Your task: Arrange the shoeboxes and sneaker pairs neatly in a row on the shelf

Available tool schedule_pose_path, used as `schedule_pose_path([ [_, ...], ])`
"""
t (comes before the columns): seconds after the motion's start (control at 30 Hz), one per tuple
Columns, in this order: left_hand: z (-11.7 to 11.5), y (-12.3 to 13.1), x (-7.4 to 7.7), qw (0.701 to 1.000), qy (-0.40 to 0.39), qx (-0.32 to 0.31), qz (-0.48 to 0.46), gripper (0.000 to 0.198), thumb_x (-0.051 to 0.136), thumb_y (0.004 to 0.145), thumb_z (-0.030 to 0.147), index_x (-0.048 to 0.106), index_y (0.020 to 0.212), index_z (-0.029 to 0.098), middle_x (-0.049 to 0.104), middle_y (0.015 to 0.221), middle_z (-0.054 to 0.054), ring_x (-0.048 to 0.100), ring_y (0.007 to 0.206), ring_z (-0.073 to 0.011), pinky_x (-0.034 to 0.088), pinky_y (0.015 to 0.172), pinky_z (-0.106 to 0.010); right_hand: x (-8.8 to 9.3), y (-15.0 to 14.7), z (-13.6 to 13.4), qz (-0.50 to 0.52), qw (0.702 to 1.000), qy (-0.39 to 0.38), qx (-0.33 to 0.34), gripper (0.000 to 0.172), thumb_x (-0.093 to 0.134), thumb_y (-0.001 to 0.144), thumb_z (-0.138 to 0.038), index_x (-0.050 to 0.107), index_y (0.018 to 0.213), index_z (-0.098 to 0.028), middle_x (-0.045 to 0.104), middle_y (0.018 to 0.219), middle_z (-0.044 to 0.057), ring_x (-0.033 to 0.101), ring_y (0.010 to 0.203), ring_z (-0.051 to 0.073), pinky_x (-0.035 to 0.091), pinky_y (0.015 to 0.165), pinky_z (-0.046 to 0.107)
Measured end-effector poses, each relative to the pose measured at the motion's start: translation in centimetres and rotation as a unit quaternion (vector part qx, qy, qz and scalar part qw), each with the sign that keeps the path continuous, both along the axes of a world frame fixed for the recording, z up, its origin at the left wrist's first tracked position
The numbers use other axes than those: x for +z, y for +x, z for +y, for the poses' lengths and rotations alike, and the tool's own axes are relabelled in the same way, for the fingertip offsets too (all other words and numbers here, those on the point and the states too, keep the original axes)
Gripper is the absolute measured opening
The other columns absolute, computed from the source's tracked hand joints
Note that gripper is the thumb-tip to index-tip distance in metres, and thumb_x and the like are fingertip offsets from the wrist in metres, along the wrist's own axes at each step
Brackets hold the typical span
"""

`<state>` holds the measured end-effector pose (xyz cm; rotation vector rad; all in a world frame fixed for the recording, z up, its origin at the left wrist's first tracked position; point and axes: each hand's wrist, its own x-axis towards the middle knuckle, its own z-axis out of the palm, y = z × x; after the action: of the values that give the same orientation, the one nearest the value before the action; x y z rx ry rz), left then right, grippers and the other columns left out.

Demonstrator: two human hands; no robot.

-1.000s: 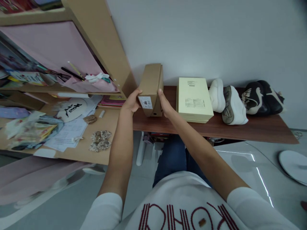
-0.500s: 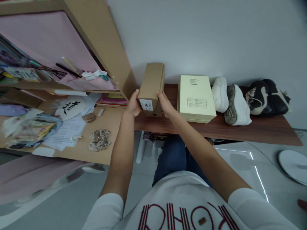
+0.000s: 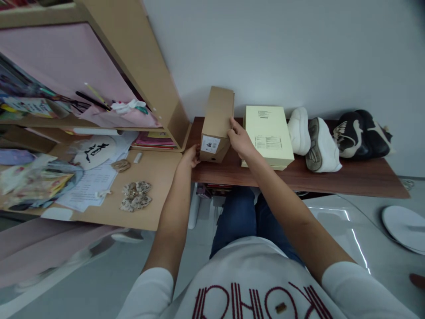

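Head view, box position logged: one kraft cardboard box (image 3: 216, 119) stands on its short end on a dark reddish-brown wooden board (image 3: 358, 182), with its white printed label (image 3: 210, 144) facing the person. The left hand (image 3: 190, 157) meets the box's lower left corner, but its fingers are partly hidden, so I cannot tell whether it is grasping. The right hand (image 3: 241, 141) is open, not clenched, with its spread fingers (image 3: 233, 126) laid against the box's right long side. Handling estimate: the box is probably light and fairly stiff, though contents cannot be seen — its corners may dent under a pinch, and smooth card could slip from dry fingertips. Best hold, judging by shape: flat palms on the two long sides, low down, with the bottom supported. Count on the board: one kraft box; one pale yellow box (image 3: 268, 135), just right of the right hand; two white sneakers (image 3: 323, 146), beyond that box; two black-and-white shoes (image 3: 360, 135), at the far right. Also seen: one round white disc (image 3: 403, 228) on the floor at right — its identity is uncertain.
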<state>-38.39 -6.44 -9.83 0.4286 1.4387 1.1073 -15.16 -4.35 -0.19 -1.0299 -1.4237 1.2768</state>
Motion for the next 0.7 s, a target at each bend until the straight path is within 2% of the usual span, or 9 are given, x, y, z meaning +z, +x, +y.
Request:
schedule_pose_path([
  [0.07, 0.0, 0.4, -0.2, 0.999, -0.004, 0.032, 0.013, 0.021, 0.069, 0.084, 0.044, 0.068, 0.093, 0.025, 0.074, 0.076, -0.006, 0.074, 0.078, -0.0227, 0.057, 0.069, -0.032, 0.0, 0.5, 0.2, -0.006, 1.000, 0.005, -0.001, 0.073, 0.060, 0.092, -0.040, 0.043, 0.161, -0.028, 0.046, 0.165, 0.000, 0.029, 0.160, 0.029, 0.018, 0.132, 0.056],
  [0.17, -0.4, 0.7, 0.2, 0.998, 0.003, 0.060, 0.002, 0.028, 0.069, 0.083, 0.045, 0.069, 0.105, 0.028, 0.078, 0.094, -0.006, 0.075, 0.091, -0.0222, 0.058, 0.080, -0.035, -0.2, 0.8, 0.4, -0.008, 1.000, 0.006, -0.003, 0.073, 0.060, 0.090, -0.037, 0.044, 0.161, -0.027, 0.048, 0.164, 0.000, 0.030, 0.160, 0.028, 0.018, 0.132, 0.056],
  [0.3, -1.3, -0.2, 1.7, 0.996, 0.045, 0.071, -0.043, 0.046, 0.072, 0.082, 0.051, 0.065, 0.122, 0.030, 0.078, 0.113, -0.010, 0.074, 0.107, -0.0269, 0.058, 0.090, -0.045, -0.5, 0.7, 0.5, -0.009, 1.000, 0.001, -0.008, 0.072, 0.059, 0.089, -0.035, 0.046, 0.159, -0.026, 0.050, 0.162, 0.001, 0.031, 0.159, 0.028, 0.018, 0.132, 0.056],
  [0.43, -1.8, -1.5, 3.7, 0.989, 0.109, 0.093, -0.024, 0.059, 0.072, 0.084, 0.055, 0.061, 0.136, 0.030, 0.076, 0.122, -0.010, 0.072, 0.113, -0.0285, 0.060, 0.090, -0.046, -0.3, 0.4, 0.4, -0.025, 1.000, -0.008, -0.009, 0.063, 0.061, 0.089, -0.036, 0.056, 0.151, -0.024, 0.056, 0.157, 0.003, 0.037, 0.156, 0.030, 0.021, 0.132, 0.054],
  [0.5, -1.8, -2.1, 4.5, 0.984, 0.145, 0.101, 0.019, 0.059, 0.073, 0.084, 0.055, 0.061, 0.137, 0.034, 0.076, 0.125, -0.008, 0.072, 0.115, -0.0282, 0.061, 0.089, -0.045, 0.1, 0.2, 0.4, -0.036, 0.999, -0.028, -0.007, 0.053, 0.058, 0.093, -0.043, 0.064, 0.141, -0.023, 0.063, 0.149, 0.006, 0.044, 0.151, 0.033, 0.026, 0.130, 0.057],
  [0.57, -1.7, -2.6, 5.0, 0.977, 0.172, 0.114, 0.059, 0.059, 0.075, 0.083, 0.055, 0.063, 0.137, 0.036, 0.076, 0.127, -0.005, 0.072, 0.115, -0.0276, 0.062, 0.087, -0.043, 0.3, 0.0, 0.4, -0.051, 0.997, -0.063, -0.002, 0.051, 0.053, 0.097, -0.056, 0.069, 0.131, -0.021, 0.070, 0.138, 0.010, 0.052, 0.144, 0.037, 0.034, 0.125, 0.061],
  [0.63, -1.6, -2.9, 5.3, 0.972, 0.182, 0.130, 0.075, 0.063, 0.079, 0.080, 0.053, 0.063, 0.138, 0.037, 0.076, 0.127, -0.004, 0.073, 0.113, -0.0269, 0.063, 0.085, -0.041, 0.0, -0.3, 0.5, -0.061, 0.994, -0.093, 0.007, 0.064, 0.050, 0.095, -0.072, 0.071, 0.126, -0.019, 0.073, 0.130, 0.012, 0.058, 0.139, 0.038, 0.040, 0.120, 0.063],
  [0.7, -1.4, -3.2, 5.2, 0.971, 0.181, 0.137, 0.076, 0.069, 0.082, 0.079, 0.051, 0.061, 0.143, 0.037, 0.076, 0.127, -0.004, 0.074, 0.110, -0.0260, 0.063, 0.084, -0.039, -1.0, -0.7, 0.7, -0.059, 0.994, -0.085, 0.017, 0.080, 0.052, 0.088, -0.085, 0.070, 0.126, -0.017, 0.073, 0.128, 0.016, 0.061, 0.135, 0.039, 0.044, 0.117, 0.063],
])
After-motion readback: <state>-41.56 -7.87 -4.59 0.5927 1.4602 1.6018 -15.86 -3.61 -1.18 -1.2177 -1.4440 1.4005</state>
